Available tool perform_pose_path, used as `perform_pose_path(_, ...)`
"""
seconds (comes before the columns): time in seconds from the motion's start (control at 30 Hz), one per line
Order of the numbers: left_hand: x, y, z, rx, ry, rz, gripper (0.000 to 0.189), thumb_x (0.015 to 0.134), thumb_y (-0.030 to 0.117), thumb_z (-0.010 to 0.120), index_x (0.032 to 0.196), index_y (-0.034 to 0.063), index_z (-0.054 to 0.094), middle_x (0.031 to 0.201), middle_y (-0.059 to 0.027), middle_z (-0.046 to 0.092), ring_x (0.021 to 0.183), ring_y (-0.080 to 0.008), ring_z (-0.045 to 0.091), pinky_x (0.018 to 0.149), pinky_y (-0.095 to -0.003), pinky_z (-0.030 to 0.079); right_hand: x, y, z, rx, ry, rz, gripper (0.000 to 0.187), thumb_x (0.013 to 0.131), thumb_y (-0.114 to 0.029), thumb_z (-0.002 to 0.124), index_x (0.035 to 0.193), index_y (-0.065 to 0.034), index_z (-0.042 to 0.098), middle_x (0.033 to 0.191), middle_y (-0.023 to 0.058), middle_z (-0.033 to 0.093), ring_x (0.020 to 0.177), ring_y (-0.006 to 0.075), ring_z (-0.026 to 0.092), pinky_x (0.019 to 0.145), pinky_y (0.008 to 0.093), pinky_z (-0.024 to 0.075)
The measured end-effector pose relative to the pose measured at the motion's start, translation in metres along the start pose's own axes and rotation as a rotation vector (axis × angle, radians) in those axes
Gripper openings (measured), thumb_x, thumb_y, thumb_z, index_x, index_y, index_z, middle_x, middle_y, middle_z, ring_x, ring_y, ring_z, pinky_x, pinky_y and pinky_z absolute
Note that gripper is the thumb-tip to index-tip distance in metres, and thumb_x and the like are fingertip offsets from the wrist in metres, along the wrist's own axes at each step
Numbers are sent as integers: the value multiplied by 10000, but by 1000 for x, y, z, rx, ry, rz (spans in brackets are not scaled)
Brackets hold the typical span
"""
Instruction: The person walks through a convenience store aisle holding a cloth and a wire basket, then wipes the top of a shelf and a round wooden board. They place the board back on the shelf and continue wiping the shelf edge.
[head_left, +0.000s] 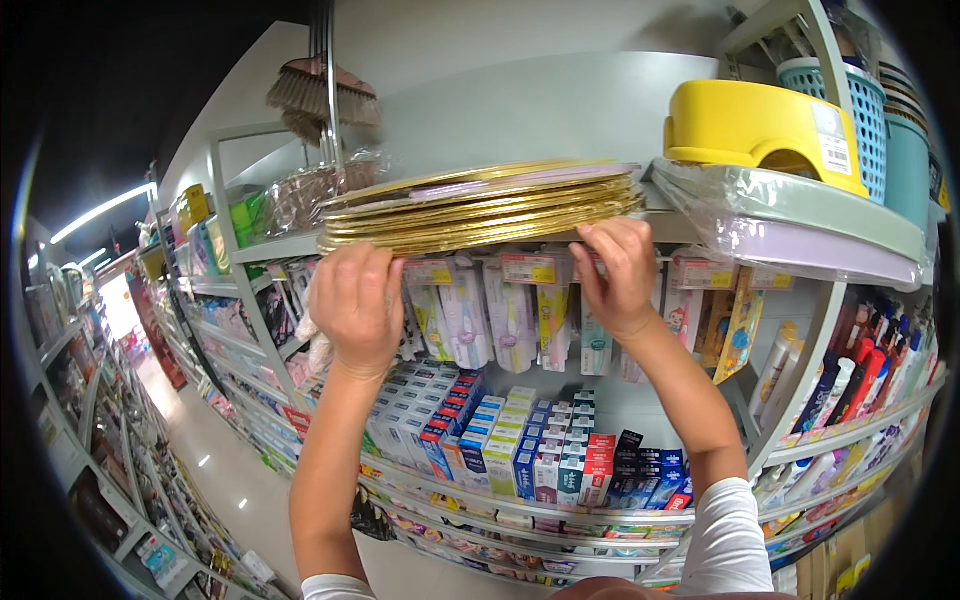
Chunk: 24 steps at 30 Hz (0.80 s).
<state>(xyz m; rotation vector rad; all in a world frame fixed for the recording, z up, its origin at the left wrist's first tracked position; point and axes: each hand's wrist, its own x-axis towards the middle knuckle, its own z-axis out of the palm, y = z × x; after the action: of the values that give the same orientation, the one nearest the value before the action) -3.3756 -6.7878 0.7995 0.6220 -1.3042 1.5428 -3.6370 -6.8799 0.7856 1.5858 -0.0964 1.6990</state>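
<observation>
A stack of thin round gold-edged boards or trays lies on the top shelf, seen nearly edge-on. Its upper pieces show some lilac and pale rims. At the stack's front left, my left hand has its fingers curled at the lower rim, fingertips partly hidden. My right hand holds the front right rim with its fingertips, the thumb lower down. Beside my left wrist is a pale fluffy cloth-like thing; I cannot tell whether the hand holds it.
Packaged toothbrushes hang under the shelf, above rows of toothpaste boxes. Wrapped plastic basins and a yellow stool sit at right. Brooms stand at left. An aisle floor runs along the left.
</observation>
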Motion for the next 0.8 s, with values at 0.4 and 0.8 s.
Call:
perform_pose_path(0.4, -5, 13, 8, 26, 101, -109, 212, 760, 18, 737, 945, 5, 634, 949, -123, 625, 872, -323, 598, 765, -405, 480, 36, -20, -9, 80, -22, -41, 272, 703, 66, 721, 956, -1, 647, 936, 110, 601, 858, 300, 565, 733, 388, 480)
perform_pose_path(0.8, -23, 8, 21, -122, 216, -253, 342, 751, 44, 771, 1037, 40, 584, 1018, -126, 589, 957, -321, 556, 835, -421, 444, 58, -15, -15, 185, -160, -10, 173, 732, -20, 731, 886, -29, 651, 837, 92, 582, 781, 265, 574, 653, 358, 491)
